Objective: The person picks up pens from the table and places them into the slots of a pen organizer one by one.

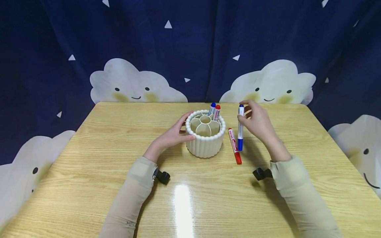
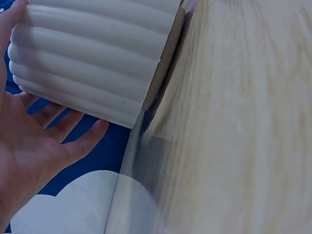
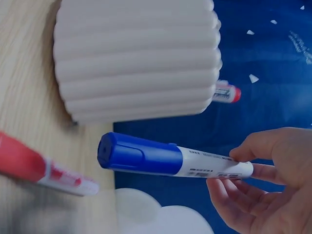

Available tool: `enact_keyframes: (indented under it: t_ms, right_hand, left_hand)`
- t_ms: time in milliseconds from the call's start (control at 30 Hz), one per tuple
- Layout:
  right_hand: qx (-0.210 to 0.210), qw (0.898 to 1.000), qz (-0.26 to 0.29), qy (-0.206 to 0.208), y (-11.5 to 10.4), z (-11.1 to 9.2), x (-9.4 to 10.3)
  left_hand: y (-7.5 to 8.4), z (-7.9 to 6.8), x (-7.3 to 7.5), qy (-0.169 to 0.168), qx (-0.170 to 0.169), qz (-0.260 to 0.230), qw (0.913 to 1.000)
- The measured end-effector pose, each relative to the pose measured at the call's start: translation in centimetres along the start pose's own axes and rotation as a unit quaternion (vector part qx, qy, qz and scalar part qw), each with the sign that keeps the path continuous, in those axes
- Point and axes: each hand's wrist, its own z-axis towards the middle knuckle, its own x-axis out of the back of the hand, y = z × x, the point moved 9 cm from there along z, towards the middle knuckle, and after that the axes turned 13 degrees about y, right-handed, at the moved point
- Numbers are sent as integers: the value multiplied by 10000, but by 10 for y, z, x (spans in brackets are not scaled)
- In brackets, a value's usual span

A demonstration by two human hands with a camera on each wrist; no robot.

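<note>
A cream, ribbed pen holder (image 1: 204, 147) with a beaded rim and petal-shaped compartments stands upright on the wooden table. My left hand (image 1: 169, 136) holds its left side, thumb at the near rim and fingers round the far side. In its back right compartments, a blue-ended marker (image 1: 212, 109) and a red-ended marker (image 1: 216, 113) stand side by side. To the right of the holder, my right hand (image 1: 258, 121) pinches a blue marker (image 1: 240, 129) near its top end, its blue cap pointing down. Next to it a red marker (image 1: 235, 146) lies on the table.
The wooden table (image 1: 113, 172) reaches back to a dark blue curtain (image 1: 137, 36) printed with smiling clouds and white triangles. Black wrist straps with small camera mounts (image 1: 163, 177) sit at both sleeve cuffs. A bright light reflection lies on the near tabletop.
</note>
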Motion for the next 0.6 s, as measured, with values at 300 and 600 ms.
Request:
enact_keyframes:
  t_ms: [300,600]
  right_hand:
    - [255,9979,262,543,-28,1,18]
    - [655,9876,535,1325,-53,3,43]
  left_hand:
    - [0,0,0,0,30,34,10000]
    - [2,-1,-1,-7,-33,54,10000]
